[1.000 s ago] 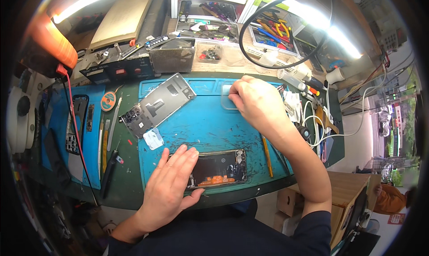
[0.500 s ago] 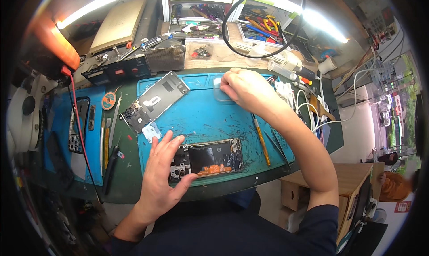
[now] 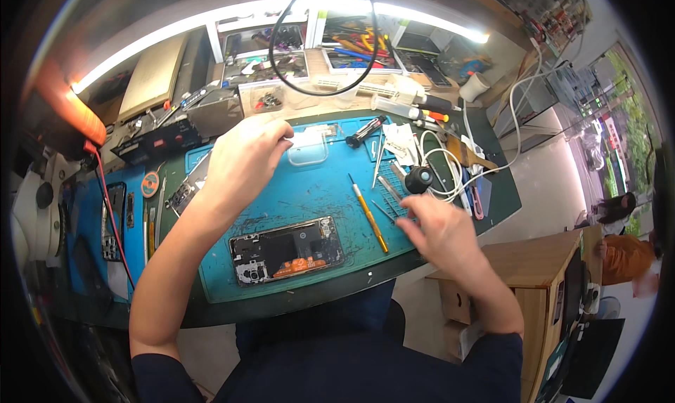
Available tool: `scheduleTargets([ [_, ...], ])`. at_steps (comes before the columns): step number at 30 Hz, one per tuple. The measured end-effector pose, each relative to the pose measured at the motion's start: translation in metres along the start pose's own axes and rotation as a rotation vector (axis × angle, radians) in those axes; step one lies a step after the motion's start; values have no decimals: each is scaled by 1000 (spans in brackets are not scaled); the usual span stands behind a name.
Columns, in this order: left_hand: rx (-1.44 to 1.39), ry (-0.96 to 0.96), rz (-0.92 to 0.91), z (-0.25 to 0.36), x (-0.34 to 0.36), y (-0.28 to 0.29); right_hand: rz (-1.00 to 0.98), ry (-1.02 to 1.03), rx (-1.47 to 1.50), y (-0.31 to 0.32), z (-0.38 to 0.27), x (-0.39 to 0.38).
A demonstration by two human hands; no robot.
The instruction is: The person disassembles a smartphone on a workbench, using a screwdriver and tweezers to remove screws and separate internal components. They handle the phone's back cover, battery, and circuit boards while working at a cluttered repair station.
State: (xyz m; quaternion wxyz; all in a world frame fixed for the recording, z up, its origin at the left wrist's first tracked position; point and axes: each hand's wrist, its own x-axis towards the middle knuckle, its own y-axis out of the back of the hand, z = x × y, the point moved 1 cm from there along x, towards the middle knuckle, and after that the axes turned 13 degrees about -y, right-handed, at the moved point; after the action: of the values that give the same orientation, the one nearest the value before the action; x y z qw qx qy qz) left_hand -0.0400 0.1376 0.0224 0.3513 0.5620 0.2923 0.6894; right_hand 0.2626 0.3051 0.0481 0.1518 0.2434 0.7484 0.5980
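My left hand reaches over the far part of the blue mat. Its thumb and fingers are pinched beside a clear plastic box, and what lies between them cannot be made out. Slightly blurred, my right hand is above the mat's right edge, thumb and forefinger apart. Dark tweezers lie right by its fingertips. An opened phone, with black battery and orange flex, lies on the near mat. My left forearm partly hides a removed phone back panel.
A yellow-handled screwdriver lies right of the phone. Nearby are a round black-topped object, a coiled white cable and a black cylindrical tool. At left are another phone frame and a red cable. A black cable loop hangs overhead.
My left hand has gone from beside the phone to the clear box. My right hand has left that box and come back to the tweezers at right. The view has shifted rightward.
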Motion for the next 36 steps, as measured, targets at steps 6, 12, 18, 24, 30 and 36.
scheduleTargets([
  [6,-114,-72,-169,-26,30,-18,102,100,40,-12,1,-20],
  [12,-29,-98,-219,-24,34,-5,312,346,-467,-29,-26,49],
  [18,-142,268,-405,-6,39,26,229,519,-502,-26,-9,79],
  [24,-58,-25,-290,-24,22,-1,359,105,675,-5,-28,67],
  [30,-245,39,-243,-12,26,-7,223,-85,493,-12,-31,79],
  [36,-1077,392,-305,10,24,9,-60,-52,1097,11,-35,74],
])
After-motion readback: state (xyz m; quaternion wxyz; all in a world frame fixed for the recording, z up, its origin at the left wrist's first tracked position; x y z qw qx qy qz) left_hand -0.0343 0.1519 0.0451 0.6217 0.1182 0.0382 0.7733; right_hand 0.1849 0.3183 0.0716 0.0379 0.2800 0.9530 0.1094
